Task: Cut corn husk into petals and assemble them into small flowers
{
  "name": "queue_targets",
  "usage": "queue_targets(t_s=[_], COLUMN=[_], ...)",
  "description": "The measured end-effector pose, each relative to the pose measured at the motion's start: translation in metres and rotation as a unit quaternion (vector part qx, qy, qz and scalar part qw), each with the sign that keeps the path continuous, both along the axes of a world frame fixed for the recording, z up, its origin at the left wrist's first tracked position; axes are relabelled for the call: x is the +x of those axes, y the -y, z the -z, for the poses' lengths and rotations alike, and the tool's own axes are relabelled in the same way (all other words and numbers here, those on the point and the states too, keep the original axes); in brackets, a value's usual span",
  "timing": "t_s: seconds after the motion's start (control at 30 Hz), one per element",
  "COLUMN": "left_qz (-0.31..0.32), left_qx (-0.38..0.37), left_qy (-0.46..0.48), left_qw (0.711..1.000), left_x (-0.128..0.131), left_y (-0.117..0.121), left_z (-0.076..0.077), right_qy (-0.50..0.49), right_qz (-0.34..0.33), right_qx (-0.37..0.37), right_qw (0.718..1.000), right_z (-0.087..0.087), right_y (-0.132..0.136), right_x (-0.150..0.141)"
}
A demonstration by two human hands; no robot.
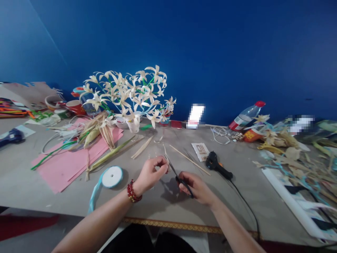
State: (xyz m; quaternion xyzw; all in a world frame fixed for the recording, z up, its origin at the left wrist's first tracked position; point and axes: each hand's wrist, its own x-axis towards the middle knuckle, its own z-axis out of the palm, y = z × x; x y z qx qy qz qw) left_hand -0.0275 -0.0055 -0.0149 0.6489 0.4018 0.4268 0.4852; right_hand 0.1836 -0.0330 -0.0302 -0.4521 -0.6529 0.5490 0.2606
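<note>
Although its lower end is hidden, I make out a thin pale strip (165, 149) pinched in my curled left hand (154, 171), beside black-handled metal scissors (173, 170) gripped slantwise in my right hand (197, 187).

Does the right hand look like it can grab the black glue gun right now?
Probably not straight away: the right hand is already holding scissors. If it were free, likely yes, since the glue gun lies close by and nothing tall seems to stand between them.
</note>
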Motion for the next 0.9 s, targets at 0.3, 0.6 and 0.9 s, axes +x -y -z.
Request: queue_targets(t_s=[0.3,0.6,0.9], left_qz=[0.031,0.041,0.051], left_qx=[-0.021,-0.037,-0.040], left_qy=[0.040,0.067,0.077], left_qw=[0.998,0.996,0.995], left_x=[-0.001,-0.001,-0.001], left_y=[0.000,-0.001,-0.001], left_z=[-0.004,0.001,-0.001], right_qy=[-0.035,-0.048,-0.061], right_qz=[0.004,0.019,0.014], right_qx=[-0.046,-0.059,-0.064], right_qw=[0.998,0.997,0.996], right_z=[-0.002,-0.004,-0.001], right_y=[0.000,0.001,0.002], right_x=[-0.006,-0.011,-0.010])
